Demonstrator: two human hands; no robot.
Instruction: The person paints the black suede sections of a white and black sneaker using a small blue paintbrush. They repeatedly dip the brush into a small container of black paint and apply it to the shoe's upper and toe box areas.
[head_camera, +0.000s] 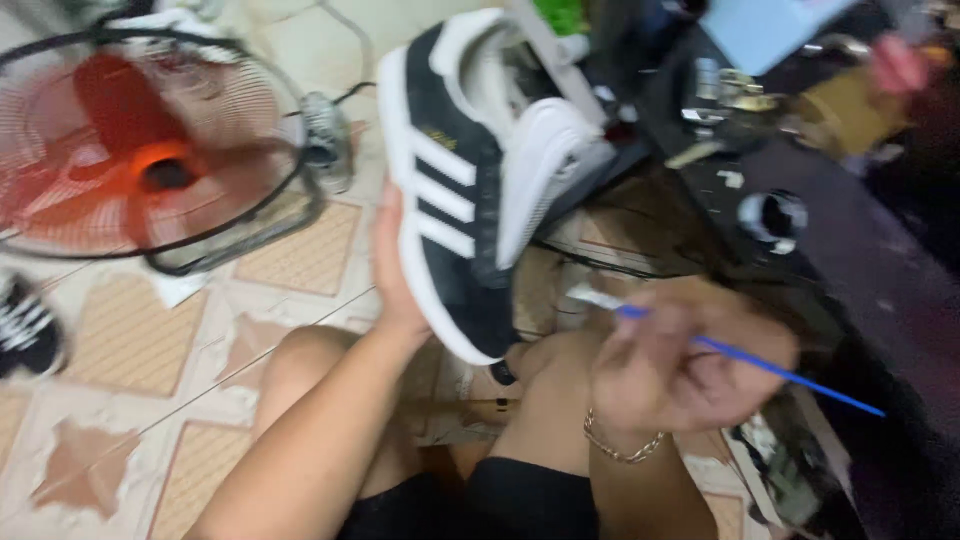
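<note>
Three white stripes cross the dark sneaker (450, 190) in the left hand (392, 270); right hand (680, 360) pinches a blue brush (740, 358).

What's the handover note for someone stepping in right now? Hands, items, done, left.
Left hand: holds a dark sneaker with white stripes and white sole upright, raised above the knees.
Right hand: fingers pinch a thin blue brush; its pale tip points toward the sneaker's lower side without touching it.
Around: a red fan runs on the tiled floor to the left; another dark striped shoe lies at the left edge; a cluttered dark table stands to the right.
Done: sneaker picked up, brush in hand.
Left: brush not yet on the sneaker. The picture is blurred, so no coating can be made out.
</note>
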